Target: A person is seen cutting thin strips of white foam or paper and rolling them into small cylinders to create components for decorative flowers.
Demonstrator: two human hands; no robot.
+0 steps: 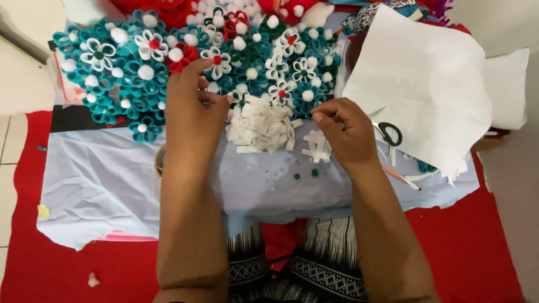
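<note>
My left hand (pixel 193 106) rests at the left edge of a heap of small white folded felt loops (pixel 259 124), its fingers pinched on a small white piece. My right hand (pixel 342 126) hovers just right of the heap, fingers curled together over a few loose white felt strips (pixel 315 145); whether it holds one is unclear. Behind both hands lies a wide spread of finished felt flowers (pixel 140 62) in teal, white, dark green and red, each with a pompom centre. Two tiny dark green bits (pixel 306 174) lie on the cloth near my right wrist.
A pale blue cloth (pixel 95 185) covers the low work surface over a red mat (pixel 471 247). A large white sheet (pixel 421 78) lies at the right, with black-handled scissors (pixel 389 133) under its edge and an orange pencil (pixel 400 177) below. White tile floor at far left.
</note>
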